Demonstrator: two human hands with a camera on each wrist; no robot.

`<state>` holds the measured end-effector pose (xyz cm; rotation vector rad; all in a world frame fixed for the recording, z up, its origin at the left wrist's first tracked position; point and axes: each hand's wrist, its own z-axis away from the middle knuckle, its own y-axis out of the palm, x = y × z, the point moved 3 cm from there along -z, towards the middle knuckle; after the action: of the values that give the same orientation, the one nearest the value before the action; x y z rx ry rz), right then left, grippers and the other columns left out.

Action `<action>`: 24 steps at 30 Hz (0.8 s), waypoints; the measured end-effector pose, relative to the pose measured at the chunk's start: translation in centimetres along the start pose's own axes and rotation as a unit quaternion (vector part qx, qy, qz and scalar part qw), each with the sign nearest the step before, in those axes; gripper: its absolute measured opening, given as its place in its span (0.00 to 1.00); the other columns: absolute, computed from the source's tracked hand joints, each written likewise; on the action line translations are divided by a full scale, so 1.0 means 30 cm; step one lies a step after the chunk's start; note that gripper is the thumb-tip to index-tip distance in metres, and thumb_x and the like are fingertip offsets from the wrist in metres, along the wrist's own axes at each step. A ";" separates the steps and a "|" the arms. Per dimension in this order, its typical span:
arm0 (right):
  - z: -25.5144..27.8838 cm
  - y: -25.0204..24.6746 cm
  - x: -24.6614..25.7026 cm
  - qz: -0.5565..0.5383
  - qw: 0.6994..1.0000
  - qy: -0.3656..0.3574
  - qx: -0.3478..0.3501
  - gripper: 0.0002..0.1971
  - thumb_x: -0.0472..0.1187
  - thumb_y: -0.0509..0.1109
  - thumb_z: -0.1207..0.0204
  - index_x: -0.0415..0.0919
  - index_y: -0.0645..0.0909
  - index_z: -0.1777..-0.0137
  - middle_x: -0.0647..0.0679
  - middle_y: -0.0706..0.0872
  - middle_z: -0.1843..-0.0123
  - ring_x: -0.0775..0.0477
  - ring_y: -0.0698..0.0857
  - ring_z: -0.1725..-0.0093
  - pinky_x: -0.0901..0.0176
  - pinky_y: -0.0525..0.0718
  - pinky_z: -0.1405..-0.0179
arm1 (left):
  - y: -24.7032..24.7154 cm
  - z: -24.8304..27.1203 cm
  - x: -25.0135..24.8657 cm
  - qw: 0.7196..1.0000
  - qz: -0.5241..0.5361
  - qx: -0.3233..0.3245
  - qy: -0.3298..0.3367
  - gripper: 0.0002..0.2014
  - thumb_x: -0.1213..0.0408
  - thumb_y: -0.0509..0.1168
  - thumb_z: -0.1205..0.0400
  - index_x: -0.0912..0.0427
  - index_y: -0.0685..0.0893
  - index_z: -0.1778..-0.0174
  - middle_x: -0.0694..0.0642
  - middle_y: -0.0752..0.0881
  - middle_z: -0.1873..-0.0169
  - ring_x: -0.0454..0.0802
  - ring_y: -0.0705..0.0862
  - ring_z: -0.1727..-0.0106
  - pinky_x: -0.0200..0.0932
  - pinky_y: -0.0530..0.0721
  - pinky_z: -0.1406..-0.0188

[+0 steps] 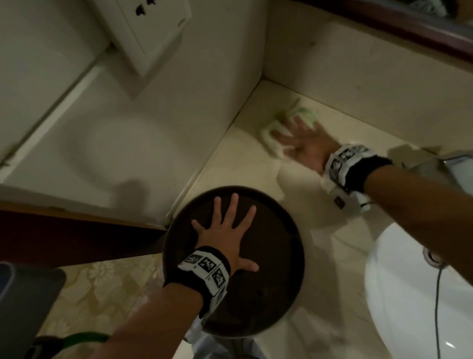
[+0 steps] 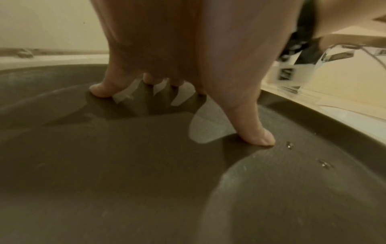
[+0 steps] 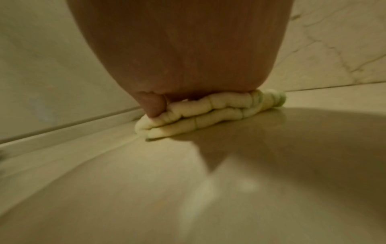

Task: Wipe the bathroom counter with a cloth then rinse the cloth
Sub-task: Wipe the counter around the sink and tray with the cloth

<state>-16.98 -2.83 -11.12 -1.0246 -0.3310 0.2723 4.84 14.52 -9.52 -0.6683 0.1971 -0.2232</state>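
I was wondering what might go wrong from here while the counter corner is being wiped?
The left hand leans flat on a dark round tray that juts past the counter edge; it may tip. Droplets on the tray suggest the hand could slip. The right hand only presses the folded cloth with flat fingers, so the cloth may bunch against the wall.

A round dark brown tray [image 1: 267, 298] fills the lower middle of the head view; a few water drops [image 2: 289, 145] sit on it near its right rim. A white wall socket [image 1: 144, 25] is at upper left. A chrome tap [image 1: 461, 170] stands at the right edge, above a white basin [image 1: 402, 293]. A dark-framed mirror [image 1: 403, 16] crosses the upper right. A grey bin [image 1: 16, 307] and a green hose [image 1: 83, 338] lie at lower left.
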 end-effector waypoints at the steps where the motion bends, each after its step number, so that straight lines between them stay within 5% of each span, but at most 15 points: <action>1: -0.021 -0.028 -0.029 -0.014 1.000 0.023 -0.009 0.27 0.53 0.47 0.12 0.69 0.43 0.17 0.56 0.35 0.13 0.44 0.37 0.14 0.39 0.39 0.18 | 0.001 0.001 0.002 1.000 -0.001 0.000 0.000 0.59 0.30 0.68 0.31 0.36 0.27 0.21 0.52 0.19 0.23 0.65 0.24 0.21 0.86 0.52 0.31; 8: -0.065 -0.050 -0.013 0.003 0.996 0.084 -0.009 0.28 0.52 0.48 0.13 0.66 0.41 0.16 0.54 0.32 0.14 0.41 0.38 0.14 0.33 0.42 0.18 | 0.008 -0.005 0.000 1.000 0.004 -0.004 0.004 0.59 0.30 0.68 0.31 0.36 0.27 0.21 0.52 0.19 0.23 0.65 0.24 0.21 0.86 0.52 0.32; 17: 0.035 0.015 0.364 0.130 0.983 -0.118 0.055 0.28 0.57 0.38 0.15 0.63 0.38 0.16 0.47 0.34 0.13 0.35 0.38 0.15 0.28 0.47 0.22 | 0.000 -0.001 -0.001 1.000 0.007 0.003 0.000 0.59 0.30 0.67 0.31 0.37 0.28 0.20 0.52 0.19 0.23 0.66 0.24 0.21 0.87 0.51 0.32; 24: -0.026 0.002 0.307 0.126 0.976 -0.170 0.061 0.26 0.53 0.45 0.12 0.65 0.42 0.16 0.50 0.34 0.13 0.40 0.38 0.14 0.33 0.45 0.19 | 0.003 0.004 -0.001 1.000 0.007 0.007 -0.003 0.59 0.30 0.68 0.31 0.36 0.27 0.21 0.51 0.18 0.24 0.65 0.23 0.21 0.87 0.50 0.32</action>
<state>-8.24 0.01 -10.25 -0.8971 -0.4873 0.6933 4.85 14.66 -9.48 -0.6534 0.1941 -0.2088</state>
